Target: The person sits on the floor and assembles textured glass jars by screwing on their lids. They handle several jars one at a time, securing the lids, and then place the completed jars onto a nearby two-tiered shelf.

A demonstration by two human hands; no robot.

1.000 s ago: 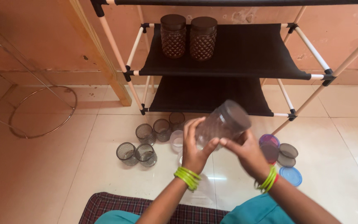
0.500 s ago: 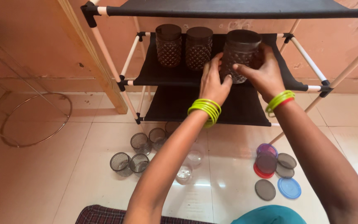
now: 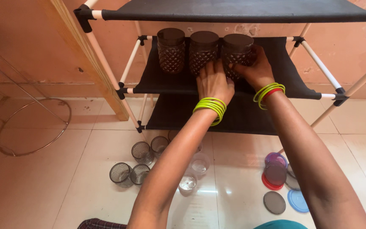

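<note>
Three dark textured jars stand upside down in a row on the black fabric shelf (image 3: 162, 82) of a white-tubed rack. Both my hands are around the rightmost jar (image 3: 236, 47). My left hand (image 3: 214, 81) touches its left side, next to the middle jar (image 3: 203, 50). My right hand (image 3: 256, 68) wraps its right side. The left jar (image 3: 171, 48) stands apart from my hands. Green bangles ring both wrists.
On the tiled floor below lie several clear and smoky jars (image 3: 142, 163) and a pile of round coloured lids (image 3: 281, 182). A wooden post (image 3: 87, 59) leans left of the rack, and a wire ring stand (image 3: 30, 127) sits at the far left.
My hands lifted a jar from over the floor up to the shelf and set it down at the right end of the row, beside the two others.
</note>
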